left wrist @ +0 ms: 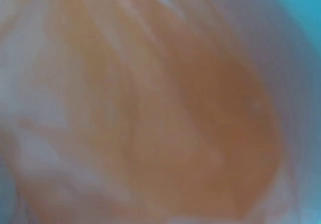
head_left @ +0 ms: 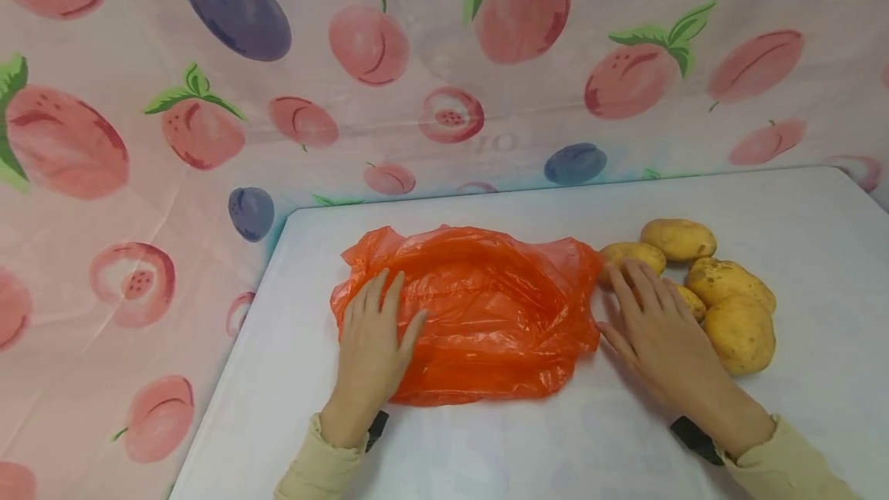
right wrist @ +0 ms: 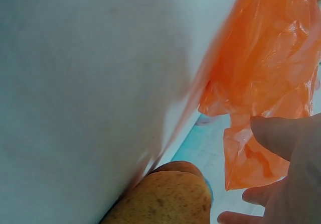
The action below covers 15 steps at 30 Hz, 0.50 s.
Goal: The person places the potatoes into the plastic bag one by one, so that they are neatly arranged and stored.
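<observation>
A crumpled orange plastic bag [head_left: 479,315] lies spread on the white table. My left hand [head_left: 371,338] rests on the bag's left side, its fingers extended. In the left wrist view the blurred orange plastic [left wrist: 150,108] fills most of the picture. Just past the bag's right edge is my right hand [head_left: 660,330], fingers stretched out toward a potato [head_left: 639,255]; whether they touch it I cannot tell. Several potatoes [head_left: 739,334] sit in a group beside that hand, one partly hidden by it. The right wrist view shows a potato [right wrist: 165,199] below the right hand [right wrist: 296,158].
The white table [head_left: 521,454] runs under everything, its left edge slanting beside my left arm. Behind and to the left hangs a pink cloth [head_left: 292,199] printed with fruit. Both wrists carry dark straps at the cuffs.
</observation>
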Tool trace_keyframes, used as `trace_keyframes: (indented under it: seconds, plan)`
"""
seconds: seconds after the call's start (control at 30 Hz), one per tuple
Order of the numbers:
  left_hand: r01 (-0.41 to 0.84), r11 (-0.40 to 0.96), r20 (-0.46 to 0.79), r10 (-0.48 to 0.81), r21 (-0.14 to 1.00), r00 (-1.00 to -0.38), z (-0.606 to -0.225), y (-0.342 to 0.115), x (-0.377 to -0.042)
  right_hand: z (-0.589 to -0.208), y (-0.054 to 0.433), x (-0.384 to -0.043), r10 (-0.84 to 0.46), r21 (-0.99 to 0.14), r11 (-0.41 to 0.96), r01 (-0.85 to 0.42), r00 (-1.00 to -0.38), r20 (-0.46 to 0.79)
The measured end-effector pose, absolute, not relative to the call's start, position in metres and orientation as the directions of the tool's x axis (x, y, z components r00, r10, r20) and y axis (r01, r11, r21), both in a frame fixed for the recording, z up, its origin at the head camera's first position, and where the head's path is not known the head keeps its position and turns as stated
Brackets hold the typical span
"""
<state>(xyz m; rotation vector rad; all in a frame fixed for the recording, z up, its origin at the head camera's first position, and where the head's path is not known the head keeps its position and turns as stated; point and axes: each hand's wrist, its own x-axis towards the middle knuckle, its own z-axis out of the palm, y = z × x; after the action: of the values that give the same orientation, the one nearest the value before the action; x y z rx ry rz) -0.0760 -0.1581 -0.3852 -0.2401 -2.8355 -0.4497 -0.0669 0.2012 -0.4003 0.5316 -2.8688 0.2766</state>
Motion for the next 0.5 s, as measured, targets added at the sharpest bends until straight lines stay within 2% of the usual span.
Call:
trace_keyframes:
  seconds: [0.5]
  plan:
    - [0.192, 0.943, 0.36, 0.085, 0.272, -0.929, -0.384, -0.178, -0.081, -0.403, 0.207, -0.076, -0.33, -0.132, 0.917, -0.375, -0.904, 0.272]
